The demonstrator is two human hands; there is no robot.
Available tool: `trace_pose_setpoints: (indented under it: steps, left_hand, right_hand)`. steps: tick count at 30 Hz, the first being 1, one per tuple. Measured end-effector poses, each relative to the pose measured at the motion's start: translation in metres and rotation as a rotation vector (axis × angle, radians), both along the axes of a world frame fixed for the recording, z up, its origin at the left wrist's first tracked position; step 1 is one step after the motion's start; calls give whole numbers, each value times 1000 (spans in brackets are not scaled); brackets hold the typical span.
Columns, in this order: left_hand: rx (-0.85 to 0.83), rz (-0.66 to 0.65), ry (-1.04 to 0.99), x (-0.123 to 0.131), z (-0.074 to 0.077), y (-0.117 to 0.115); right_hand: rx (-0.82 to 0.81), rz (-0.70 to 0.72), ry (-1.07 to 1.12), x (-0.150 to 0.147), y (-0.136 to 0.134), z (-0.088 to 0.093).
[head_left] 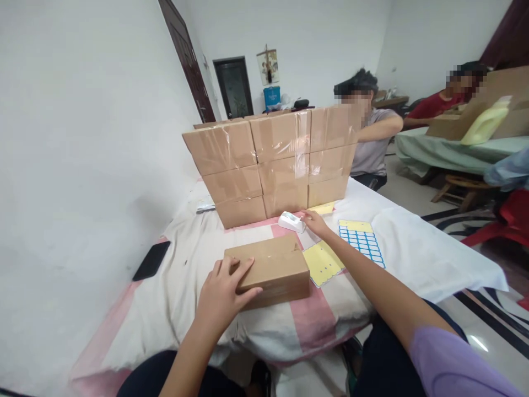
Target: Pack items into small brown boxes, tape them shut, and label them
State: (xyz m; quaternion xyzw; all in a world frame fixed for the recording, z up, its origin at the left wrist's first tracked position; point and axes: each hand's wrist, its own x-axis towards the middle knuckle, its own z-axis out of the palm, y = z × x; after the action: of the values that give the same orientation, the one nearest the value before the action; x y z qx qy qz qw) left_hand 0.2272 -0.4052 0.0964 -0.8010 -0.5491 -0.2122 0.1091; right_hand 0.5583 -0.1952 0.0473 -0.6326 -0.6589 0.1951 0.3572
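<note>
A closed brown cardboard box [275, 259] lies near the front of the table. My left hand [225, 281] grips its left end, with fingers on the top and the thumb against the front side. Farther back, my right hand [316, 221] is at the right end of a small white plastic holder [291, 221] with a greyish top, its fingers drawn together there. What exactly that holder is, I cannot make out. Beside the box lies a yellow sheet [324, 262]. To the right of my forearm is a sticker sheet [361, 242] with blue-outlined labels and a yellow upper strip.
A wall of taped cardboard boxes [285, 160] stands behind the holder. A black phone [151, 261] rests on the cloth-covered table [177, 314] at the left. Behind the boxes sits a person [374, 143]; another person [438, 105] is at a farther table with a yellowish jug [487, 121].
</note>
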Motion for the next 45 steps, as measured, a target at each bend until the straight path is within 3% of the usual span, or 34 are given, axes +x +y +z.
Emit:
trace_pose_setpoints:
  steps: [5, 16, 24, 29, 35, 45]
  left_hand:
    - [6, -3, 11, 4, 1, -1]
    - [36, -4, 28, 5, 1, -4]
    - [57, -5, 34, 5, -2, -4]
    - [29, 3, 25, 6, -1, -6]
    - [17, -7, 16, 6, -1, -7]
    - [23, -5, 7, 7, -2, -6]
  right_hand:
    - [-38, 63, -74, -5, 12, -9]
    - [-178, -30, -128, 0, -14, 3]
    - [-522, -55, 81, -2, 0, 28]
    - [-644, -134, 267, -5, 0, 34]
    - [-707, -200, 449, -9, 0, 37]
    - [-687, -224, 572, -6, 4, 39]
